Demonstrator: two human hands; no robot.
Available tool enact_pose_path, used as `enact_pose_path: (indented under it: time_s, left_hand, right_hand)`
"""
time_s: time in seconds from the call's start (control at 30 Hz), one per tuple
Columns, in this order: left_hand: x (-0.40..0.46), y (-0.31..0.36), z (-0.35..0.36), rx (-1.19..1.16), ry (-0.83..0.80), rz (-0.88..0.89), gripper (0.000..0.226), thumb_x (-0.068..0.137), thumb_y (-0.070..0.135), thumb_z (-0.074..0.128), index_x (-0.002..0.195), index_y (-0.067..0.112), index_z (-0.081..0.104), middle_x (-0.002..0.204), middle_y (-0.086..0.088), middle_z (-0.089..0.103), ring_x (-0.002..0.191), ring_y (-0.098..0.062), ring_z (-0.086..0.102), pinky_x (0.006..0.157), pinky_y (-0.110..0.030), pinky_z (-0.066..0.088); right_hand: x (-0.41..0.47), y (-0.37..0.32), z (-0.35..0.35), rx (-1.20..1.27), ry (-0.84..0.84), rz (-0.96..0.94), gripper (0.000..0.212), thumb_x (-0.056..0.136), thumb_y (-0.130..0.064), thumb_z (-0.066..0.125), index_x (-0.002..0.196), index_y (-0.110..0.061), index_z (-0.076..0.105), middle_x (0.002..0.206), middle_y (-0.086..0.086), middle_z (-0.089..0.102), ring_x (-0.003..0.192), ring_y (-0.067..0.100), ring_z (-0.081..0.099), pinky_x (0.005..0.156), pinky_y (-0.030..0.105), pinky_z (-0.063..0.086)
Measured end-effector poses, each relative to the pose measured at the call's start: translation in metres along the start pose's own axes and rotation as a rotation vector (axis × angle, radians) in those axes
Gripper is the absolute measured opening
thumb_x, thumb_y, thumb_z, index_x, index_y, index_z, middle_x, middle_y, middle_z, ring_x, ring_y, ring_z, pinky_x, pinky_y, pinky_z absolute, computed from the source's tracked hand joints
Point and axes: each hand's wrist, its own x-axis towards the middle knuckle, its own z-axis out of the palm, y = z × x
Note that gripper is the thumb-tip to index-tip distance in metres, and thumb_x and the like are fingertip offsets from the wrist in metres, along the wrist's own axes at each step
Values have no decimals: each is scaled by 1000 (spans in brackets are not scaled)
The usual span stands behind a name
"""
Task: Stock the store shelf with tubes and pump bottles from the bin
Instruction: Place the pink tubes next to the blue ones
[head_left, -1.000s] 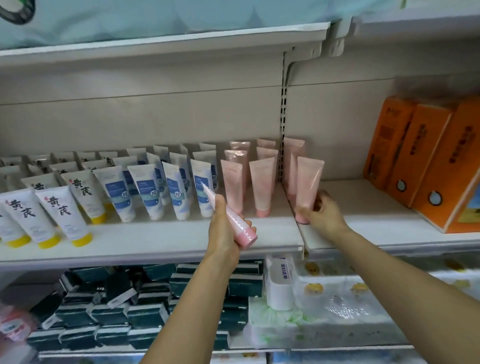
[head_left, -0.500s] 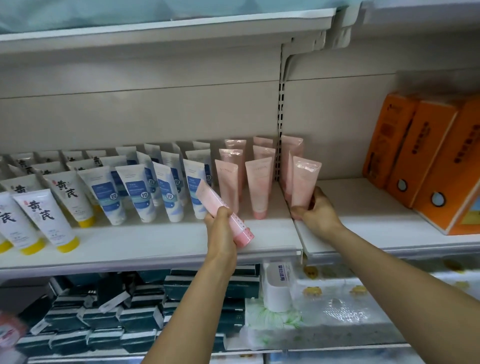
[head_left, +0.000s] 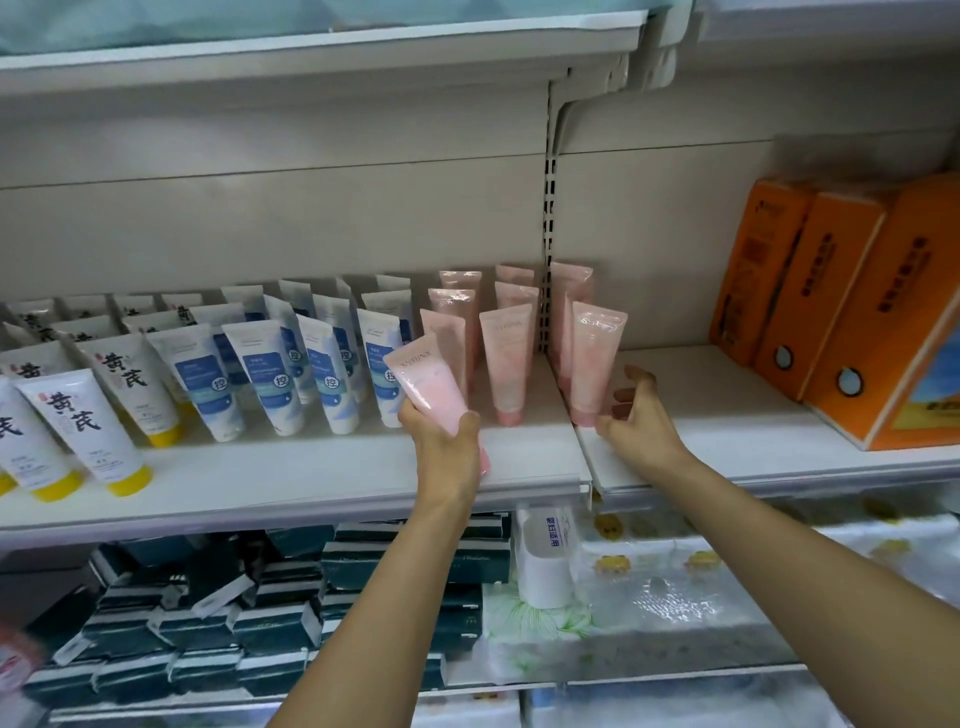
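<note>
Head view: the left hand (head_left: 447, 447) has its fingers (head_left: 470, 422) curled round the lower end of a pink tube (head_left: 431, 391), which tilts up and to the left, its cap end hidden low behind the hand, above the front of the shelf (head_left: 291, 478). The right hand (head_left: 636, 423) has its fingers (head_left: 640, 375) spread and loosely bent around the base of another pink tube (head_left: 595, 358) that stands cap-down on the neighbouring shelf board; whether they touch it I cannot tell. Between the two hands more pink tubes (head_left: 506, 358) stand in rows. To the left stand white tubes with blue labels (head_left: 270, 379), then white tubes with yellow caps (head_left: 85, 431). Orange boxes (head_left: 841, 301) sit at the far right. Dark green boxes (head_left: 208, 634) fill the shelf below.
</note>
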Motion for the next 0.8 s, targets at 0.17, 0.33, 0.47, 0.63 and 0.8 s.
enact_pose_path:
  time_s: [0.17, 0.33, 0.47, 0.63, 0.8]
  left_hand:
    - [0, 0, 0, 71, -32, 66, 58, 92, 10, 54, 137, 16, 18, 128, -7, 45, 110, -24, 50, 63, -22, 45]
    - [-3, 0, -1, 61, -61, 83, 58, 91, 9, 57, 136, 18, 22, 127, -5, 47, 107, -19, 51, 64, -17, 42]
    - [-6, 2, -4, 75, -66, 93, 59, 88, 10, 62, 136, 16, 28, 124, -5, 52, 106, -19, 54, 65, -18, 44]
    - [-9, 5, -16, 59, -142, 135, 54, 90, 8, 64, 135, 18, 36, 118, 2, 56, 94, 2, 60, 60, -11, 51]
    - [-4, 5, -24, 206, -155, 239, 45, 89, 5, 62, 130, 14, 48, 114, 3, 60, 107, -9, 58, 75, -5, 47]
  right_hand:
    - [-14, 1, -7, -30, 145, -26, 52, 86, -6, 60, 130, -13, 35, 105, 5, 49, 89, 19, 51, 75, 32, 42]
    - [-37, -9, 0, -46, 249, -281, 21, 83, -4, 58, 94, -20, 51, 75, -7, 51, 66, 12, 48, 66, 41, 46]
    - [-50, -28, 30, -128, -45, -410, 16, 83, -20, 62, 94, -30, 60, 78, -16, 59, 72, 8, 57, 70, 37, 52]
    - [-51, -45, 73, -309, -333, -447, 35, 83, -44, 63, 114, -28, 58, 96, -15, 61, 82, 3, 59, 68, 27, 50]
    - [-43, -43, 97, -274, -311, -343, 35, 82, -41, 66, 110, -25, 54, 98, -7, 66, 85, 12, 64, 74, 37, 56]
